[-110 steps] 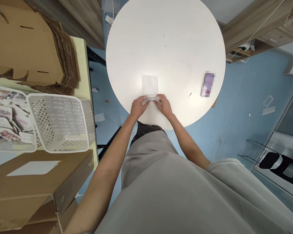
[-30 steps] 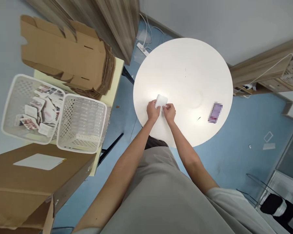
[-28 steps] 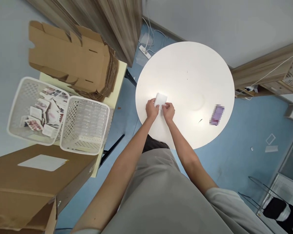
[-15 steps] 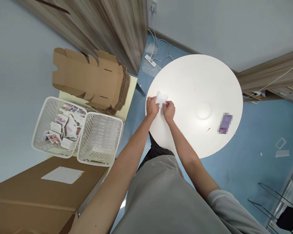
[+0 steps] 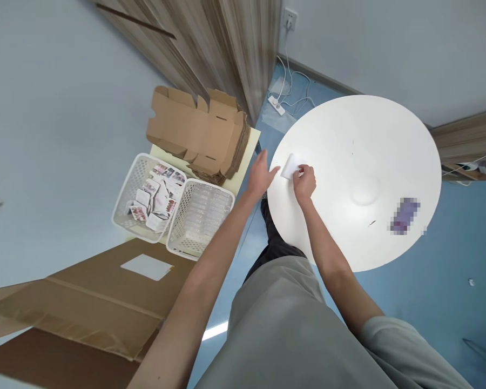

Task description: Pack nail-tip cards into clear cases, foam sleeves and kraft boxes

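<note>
Packet, white, one: located at the left part of the worktop, near the rim. Left hand: formerly set against the packet, now withdrawn from it; fingers spread, nothing held, poised about the worktop's left edge, on the side of the basket. Right hand: grip closed, the packet's right-hand edge pinched between thumb and fingers. Custody thus judged to be reduced from two hands to one, the left being freed. Orientation: packet slanted, one end pointed toward the body and leftward, the other away and rightward; long axis seemingly along that slant, though part is covered by the fingers.
</note>
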Action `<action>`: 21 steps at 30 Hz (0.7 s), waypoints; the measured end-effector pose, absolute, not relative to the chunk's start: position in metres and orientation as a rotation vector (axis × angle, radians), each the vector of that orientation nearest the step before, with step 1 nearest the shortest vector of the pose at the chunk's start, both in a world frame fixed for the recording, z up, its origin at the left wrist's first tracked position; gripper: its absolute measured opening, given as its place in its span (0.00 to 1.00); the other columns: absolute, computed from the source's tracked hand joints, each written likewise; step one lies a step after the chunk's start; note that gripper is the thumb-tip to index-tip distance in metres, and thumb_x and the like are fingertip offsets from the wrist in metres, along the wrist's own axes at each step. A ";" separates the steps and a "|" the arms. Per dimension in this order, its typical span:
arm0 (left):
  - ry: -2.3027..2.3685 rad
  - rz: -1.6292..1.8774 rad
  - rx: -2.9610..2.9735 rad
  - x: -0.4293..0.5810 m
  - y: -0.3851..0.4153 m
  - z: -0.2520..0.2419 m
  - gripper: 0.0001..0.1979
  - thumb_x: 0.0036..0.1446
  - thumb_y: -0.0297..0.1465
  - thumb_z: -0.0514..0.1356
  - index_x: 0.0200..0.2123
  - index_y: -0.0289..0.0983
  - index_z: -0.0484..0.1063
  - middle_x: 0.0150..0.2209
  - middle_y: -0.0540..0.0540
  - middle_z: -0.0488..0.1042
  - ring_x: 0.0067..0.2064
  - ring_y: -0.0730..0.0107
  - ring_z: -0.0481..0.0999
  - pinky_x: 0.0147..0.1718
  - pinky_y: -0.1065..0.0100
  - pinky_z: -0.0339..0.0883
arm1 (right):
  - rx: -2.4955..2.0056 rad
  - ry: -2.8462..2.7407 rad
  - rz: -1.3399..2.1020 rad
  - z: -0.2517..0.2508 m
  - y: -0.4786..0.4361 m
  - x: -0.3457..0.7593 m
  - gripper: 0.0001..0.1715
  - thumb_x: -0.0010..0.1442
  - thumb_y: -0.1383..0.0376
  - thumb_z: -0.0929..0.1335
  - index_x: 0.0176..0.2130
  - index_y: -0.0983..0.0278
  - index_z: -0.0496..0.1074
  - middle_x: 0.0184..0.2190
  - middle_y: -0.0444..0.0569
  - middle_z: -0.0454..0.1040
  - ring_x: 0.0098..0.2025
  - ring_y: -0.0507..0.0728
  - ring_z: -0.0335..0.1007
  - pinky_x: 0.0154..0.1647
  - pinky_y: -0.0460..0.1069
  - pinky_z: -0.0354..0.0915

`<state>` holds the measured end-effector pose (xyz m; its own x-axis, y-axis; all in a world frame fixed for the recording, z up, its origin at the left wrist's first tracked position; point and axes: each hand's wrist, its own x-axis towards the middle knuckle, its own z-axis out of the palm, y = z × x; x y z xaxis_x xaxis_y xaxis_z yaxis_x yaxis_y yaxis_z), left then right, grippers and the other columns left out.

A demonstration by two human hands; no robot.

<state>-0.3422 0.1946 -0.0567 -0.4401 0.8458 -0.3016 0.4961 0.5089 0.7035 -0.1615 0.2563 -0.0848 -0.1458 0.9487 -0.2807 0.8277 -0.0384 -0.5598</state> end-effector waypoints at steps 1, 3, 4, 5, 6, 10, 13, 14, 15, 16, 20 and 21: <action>2.172 0.741 1.102 -0.362 0.189 -0.047 0.39 0.70 0.42 0.67 0.78 0.38 0.61 0.78 0.32 0.64 0.78 0.44 0.65 0.77 0.50 0.60 | -1.845 -2.056 0.932 -0.083 0.253 -0.169 0.17 0.73 0.62 0.63 0.56 0.61 0.75 0.54 0.56 0.77 0.45 0.61 0.76 0.48 0.56 0.72; 2.307 0.721 1.084 -0.402 0.181 -0.028 0.39 0.70 0.48 0.67 0.76 0.39 0.63 0.77 0.32 0.66 0.78 0.40 0.64 0.77 0.46 0.58 | -1.677 -2.091 0.937 -0.080 0.245 -0.188 0.18 0.75 0.60 0.63 0.57 0.61 0.75 0.54 0.57 0.77 0.45 0.61 0.76 0.49 0.56 0.73; 2.374 0.644 1.049 -0.420 0.179 -0.020 0.38 0.69 0.49 0.68 0.74 0.38 0.66 0.74 0.31 0.69 0.76 0.37 0.67 0.76 0.45 0.60 | -1.589 -2.113 0.952 -0.078 0.241 -0.199 0.18 0.76 0.59 0.63 0.57 0.62 0.76 0.54 0.57 0.78 0.46 0.61 0.76 0.50 0.56 0.73; 2.432 0.527 1.003 -0.435 0.178 -0.012 0.37 0.68 0.50 0.68 0.71 0.36 0.69 0.71 0.30 0.73 0.73 0.36 0.71 0.74 0.44 0.64 | -1.508 -2.138 0.973 -0.077 0.237 -0.211 0.18 0.77 0.58 0.63 0.57 0.62 0.76 0.54 0.57 0.78 0.47 0.61 0.77 0.51 0.56 0.74; 2.469 0.382 0.943 -0.448 0.178 -0.007 0.35 0.67 0.50 0.68 0.68 0.35 0.72 0.67 0.29 0.77 0.70 0.35 0.74 0.71 0.44 0.67 | -1.433 -2.167 0.996 -0.075 0.233 -0.223 0.18 0.78 0.58 0.63 0.58 0.62 0.77 0.54 0.57 0.78 0.48 0.62 0.77 0.53 0.57 0.75; 2.480 -0.001 0.825 -0.470 0.183 -0.004 0.28 0.64 0.51 0.70 0.55 0.36 0.79 0.56 0.29 0.82 0.61 0.37 0.79 0.62 0.47 0.73 | -1.255 -2.309 1.068 -0.071 0.222 -0.261 0.19 0.79 0.60 0.64 0.59 0.62 0.78 0.54 0.58 0.79 0.53 0.64 0.78 0.59 0.59 0.74; 2.451 -0.045 0.852 -0.475 0.185 -0.010 0.22 0.64 0.49 0.70 0.48 0.37 0.80 0.51 0.31 0.83 0.57 0.43 0.80 0.58 0.53 0.72 | -1.227 -2.377 1.121 -0.065 0.220 -0.275 0.20 0.80 0.61 0.63 0.61 0.64 0.79 0.55 0.59 0.79 0.56 0.66 0.77 0.63 0.61 0.72; 2.438 -0.039 0.863 -0.477 0.185 -0.011 0.20 0.64 0.48 0.70 0.46 0.37 0.81 0.49 0.32 0.84 0.55 0.45 0.81 0.56 0.55 0.71 | -1.214 -2.392 1.141 -0.062 0.220 -0.278 0.21 0.80 0.61 0.63 0.62 0.64 0.79 0.56 0.59 0.79 0.58 0.67 0.76 0.64 0.61 0.72; 2.420 -0.028 0.877 -0.479 0.185 -0.012 0.18 0.64 0.46 0.70 0.44 0.37 0.81 0.47 0.33 0.84 0.53 0.47 0.81 0.54 0.57 0.71 | -1.191 -2.410 1.159 -0.059 0.220 -0.281 0.22 0.80 0.61 0.63 0.63 0.63 0.78 0.57 0.59 0.78 0.60 0.68 0.75 0.66 0.62 0.71; 2.399 -0.011 0.894 -0.482 0.185 -0.012 0.16 0.64 0.45 0.69 0.42 0.38 0.81 0.45 0.35 0.84 0.51 0.49 0.81 0.52 0.59 0.71 | -1.155 -2.434 1.174 -0.054 0.221 -0.284 0.23 0.80 0.61 0.62 0.65 0.63 0.78 0.59 0.60 0.78 0.62 0.69 0.74 0.67 0.63 0.70; 2.293 0.062 0.958 -0.497 0.184 -0.011 0.13 0.65 0.41 0.66 0.35 0.38 0.79 0.35 0.42 0.81 0.43 0.58 0.78 0.44 0.64 0.68 | -0.965 -2.592 1.195 -0.038 0.223 -0.302 0.27 0.80 0.66 0.60 0.70 0.64 0.73 0.69 0.60 0.72 0.68 0.72 0.65 0.70 0.66 0.66; 2.275 0.073 0.963 -0.501 0.183 -0.011 0.13 0.65 0.40 0.65 0.35 0.37 0.79 0.33 0.44 0.80 0.41 0.59 0.77 0.43 0.65 0.67 | -0.924 -2.641 1.186 -0.036 0.223 -0.307 0.28 0.79 0.67 0.60 0.71 0.64 0.73 0.71 0.60 0.70 0.69 0.72 0.63 0.70 0.67 0.65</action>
<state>-0.5009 0.1830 -0.0110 -0.5132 0.6583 -0.5507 0.6215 0.7275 0.2905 -0.3075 0.2227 -0.0361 -0.8103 0.5669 -0.1482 0.4874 0.5116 -0.7076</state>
